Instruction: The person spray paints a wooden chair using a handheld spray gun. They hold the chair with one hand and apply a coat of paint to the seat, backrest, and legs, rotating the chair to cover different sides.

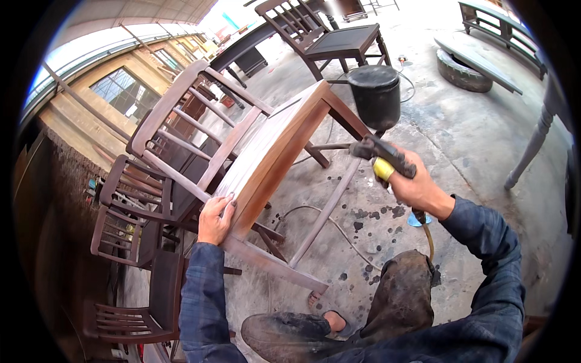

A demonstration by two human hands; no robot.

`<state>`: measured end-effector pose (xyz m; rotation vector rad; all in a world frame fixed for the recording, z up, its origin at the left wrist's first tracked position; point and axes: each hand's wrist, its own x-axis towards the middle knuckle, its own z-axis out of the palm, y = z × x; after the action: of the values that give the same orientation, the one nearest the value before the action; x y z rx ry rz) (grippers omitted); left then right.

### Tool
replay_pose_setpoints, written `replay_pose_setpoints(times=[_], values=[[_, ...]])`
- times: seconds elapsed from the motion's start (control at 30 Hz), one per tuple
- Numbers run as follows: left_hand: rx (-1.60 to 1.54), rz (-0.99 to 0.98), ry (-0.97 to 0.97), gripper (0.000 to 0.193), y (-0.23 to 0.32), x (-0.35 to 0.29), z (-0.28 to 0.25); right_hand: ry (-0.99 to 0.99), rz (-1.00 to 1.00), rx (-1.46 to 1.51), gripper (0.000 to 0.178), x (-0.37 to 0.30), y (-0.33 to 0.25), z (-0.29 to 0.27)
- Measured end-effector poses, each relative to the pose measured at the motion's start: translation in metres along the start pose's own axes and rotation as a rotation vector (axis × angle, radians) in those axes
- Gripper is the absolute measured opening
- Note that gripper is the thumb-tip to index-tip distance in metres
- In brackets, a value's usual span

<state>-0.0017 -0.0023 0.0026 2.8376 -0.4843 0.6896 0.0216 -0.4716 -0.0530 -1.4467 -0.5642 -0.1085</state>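
Observation:
A tilted wooden chair (278,157) is in front of me, its slatted back toward the left. Dark brown colour covers its back and legs, while part of the seat edge shows lighter bare-looking wood. My left hand (216,219) grips the near corner of the seat, with the thumb on the top face. In my right hand (417,187) is a spray gun (387,158), held to the right of the chair. A black cup (374,97) sits on the gun, and its nozzle end points left toward the chair's legs. My fingers wrap round the handle.
Several dark chairs (136,233) stand close together on the left. Another chair (339,42) is beyond the cup. An air hose (428,242) hangs below the gun. To the right are a tyre with a board (463,69) and a turned leg (532,145). Dark spots mark the concrete floor.

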Motion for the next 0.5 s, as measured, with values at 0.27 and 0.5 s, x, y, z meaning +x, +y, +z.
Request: replay_pose_setpoints(times=[0.27, 0.5], values=[[0.002, 0.014, 0.004, 0.026, 0.000, 0.001, 0.000, 0.207, -0.072, -0.256, 0.034, 0.026, 0.010, -0.038], [0.000, 0.011, 0.003, 0.026, 0.001, 0.001, -0.002, 0.074, 0.012, -0.117, 0.036, -0.002, 0.010, -0.025]])
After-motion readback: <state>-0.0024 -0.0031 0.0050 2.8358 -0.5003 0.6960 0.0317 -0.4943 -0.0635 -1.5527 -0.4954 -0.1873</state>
